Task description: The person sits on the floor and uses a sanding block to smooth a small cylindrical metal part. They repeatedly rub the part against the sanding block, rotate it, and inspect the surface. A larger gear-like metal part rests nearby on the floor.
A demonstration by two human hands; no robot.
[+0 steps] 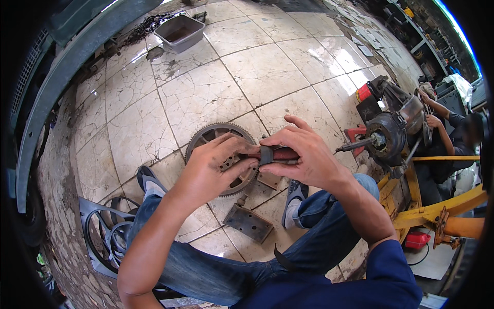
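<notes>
In front of me, my two hands grip a small part between them: a dark grey curved band (266,155) with a reddish-brown piece (284,154) beside it. My left hand (218,159) pinches its left end between fingers and thumb. My right hand (307,154) closes around the right end, thumb below and one finger raised. Whether the two pieces are joined, I cannot tell. Underneath, a large toothed metal wheel (198,138) with holes lies on the floor, partly hidden by my left hand.
A metal block with holes (249,222) lies between my feet. A grey tub (180,33) stands at the far left. To the right are a greasy axle assembly (383,136), a yellow metal frame (437,211) and another person's arm (445,136). Belts (105,232) lie at left.
</notes>
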